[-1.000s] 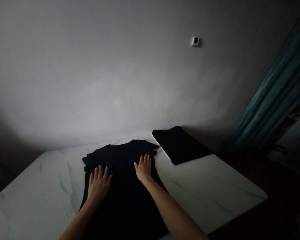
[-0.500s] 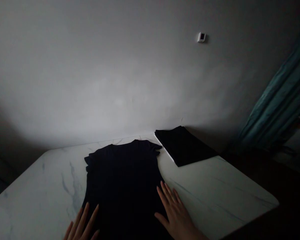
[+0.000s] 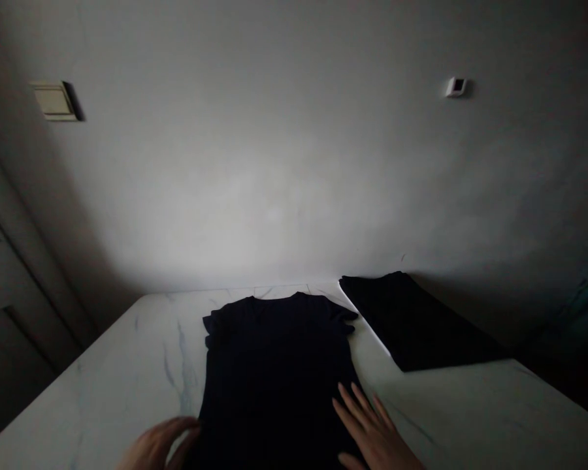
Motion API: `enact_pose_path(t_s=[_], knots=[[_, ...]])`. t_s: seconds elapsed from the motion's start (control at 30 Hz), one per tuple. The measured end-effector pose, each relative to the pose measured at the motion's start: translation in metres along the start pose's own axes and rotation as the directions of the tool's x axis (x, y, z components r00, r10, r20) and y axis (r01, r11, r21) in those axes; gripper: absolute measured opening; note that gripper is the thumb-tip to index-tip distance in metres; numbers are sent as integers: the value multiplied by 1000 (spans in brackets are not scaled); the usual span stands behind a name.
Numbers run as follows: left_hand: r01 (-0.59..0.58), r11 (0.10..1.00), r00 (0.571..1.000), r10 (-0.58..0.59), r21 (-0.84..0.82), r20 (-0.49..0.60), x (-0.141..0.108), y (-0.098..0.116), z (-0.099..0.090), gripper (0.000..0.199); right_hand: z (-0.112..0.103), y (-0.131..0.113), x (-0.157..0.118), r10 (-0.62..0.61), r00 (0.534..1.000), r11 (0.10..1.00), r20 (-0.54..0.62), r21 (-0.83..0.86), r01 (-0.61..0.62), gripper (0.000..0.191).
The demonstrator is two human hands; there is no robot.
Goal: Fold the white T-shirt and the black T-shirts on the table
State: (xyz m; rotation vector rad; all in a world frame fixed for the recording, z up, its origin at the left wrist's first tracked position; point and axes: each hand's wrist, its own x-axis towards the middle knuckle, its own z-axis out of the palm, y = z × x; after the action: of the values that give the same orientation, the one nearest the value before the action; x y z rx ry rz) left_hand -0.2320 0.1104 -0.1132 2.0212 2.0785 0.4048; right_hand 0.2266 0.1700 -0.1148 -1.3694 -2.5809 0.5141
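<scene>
Black shirt [image 3: 274, 372] lies flat on the worktop [image 3: 127, 378] between both hands. Right hand [image 3: 372, 434] rests palm-down, fingers spread, on its edge; left hand [image 3: 159, 447] curls loosely at the opposite edge, gripping nothing.

Garment [image 3: 274, 372] lies flat on table [image 3: 127, 385], neck end toward wall [image 3: 284, 163]. I see left hand [image 3: 159, 447] at its near left edge, right hand [image 3: 372, 434] on its near right edge. Folded cloth [image 3: 416, 323] sits right of garment, against wall, just apart from it. Wall plate [image 3: 53, 101] high left; small wall device [image 3: 455, 87] high right.
</scene>
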Motion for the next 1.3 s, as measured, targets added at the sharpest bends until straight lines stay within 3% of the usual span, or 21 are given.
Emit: enact_pose_path(t_s=[0.1, 0.2, 0.33, 0.47, 0.6, 0.77, 1.1, 1.3], knots=[[58, 998, 992, -55, 24, -112, 82, 23, -47, 36, -29, -55, 78, -28, 999, 998, -18, 60, 29, 50], [174, 983, 963, -158, 56, -219, 158, 34, -66, 37, -33, -102, 175, -89, 995, 992, -36, 92, 92, 45], [330, 943, 910, -307, 39, -279, 213, 22, -52, 46, -11, -136, 286, -119, 986, 991, -114, 40, 124, 46], [393, 920, 893, -383, -6, -235, 227, -1, -30, 49, 19, -147, 343, -105, 985, 994, -138, 10, 108, 50], [402, 911, 905, -410, -91, -111, 232, -25, -27, 36, 40, -145, 358, -71, 986, 997, -149, -4, 71, 55], [414, 892, 904, -426, -183, -28, 239, -49, -39, 8, 44, -142, 357, -42, 986, 999, -163, -7, 41, 53], [506, 839, 853, -521, -202, -26, 230, -65, -48, 4, 43, -143, 354, -35, 986, 999, -163, -15, 33, 53], [443, 874, 875, -470, -202, -118, 224, -53, -43, 21, 41, -146, 354, -19, 988, 1000, -156, -18, 17, 54]])
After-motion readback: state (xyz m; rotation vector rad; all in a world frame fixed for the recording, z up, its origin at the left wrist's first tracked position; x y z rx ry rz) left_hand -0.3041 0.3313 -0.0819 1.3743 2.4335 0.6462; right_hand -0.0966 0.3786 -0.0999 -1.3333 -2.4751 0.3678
